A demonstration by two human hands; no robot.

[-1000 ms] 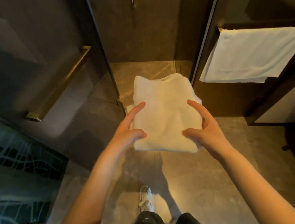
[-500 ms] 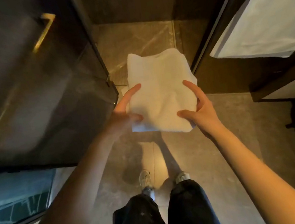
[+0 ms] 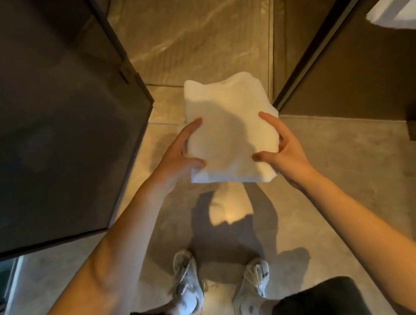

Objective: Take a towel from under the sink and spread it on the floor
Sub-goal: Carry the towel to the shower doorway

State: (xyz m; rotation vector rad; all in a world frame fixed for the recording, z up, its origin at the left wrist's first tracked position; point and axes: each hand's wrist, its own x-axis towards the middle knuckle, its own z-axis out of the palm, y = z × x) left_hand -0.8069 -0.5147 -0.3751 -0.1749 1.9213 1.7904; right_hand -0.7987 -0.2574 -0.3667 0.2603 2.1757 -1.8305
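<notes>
A folded white towel (image 3: 226, 126) hangs in the air in front of me, above the grey tiled floor (image 3: 348, 179). My left hand (image 3: 178, 158) grips its near left edge, thumb on top and fingers underneath. My right hand (image 3: 284, 150) grips its near right edge the same way. The towel is still folded in a thick square. Its shadow falls on the floor just ahead of my two feet (image 3: 220, 286).
A dark glass door panel (image 3: 47, 119) stands close on the left. Beyond the towel lies the shower floor (image 3: 193, 28) behind a low threshold. A dark wall (image 3: 349, 79) closes the right side, with a white hanging towel (image 3: 403, 7) at the upper right.
My view has tilted downward, so the floor and both feet now show. Both hands keep the same grip on the folded towel, which appears lower toward the floor.
</notes>
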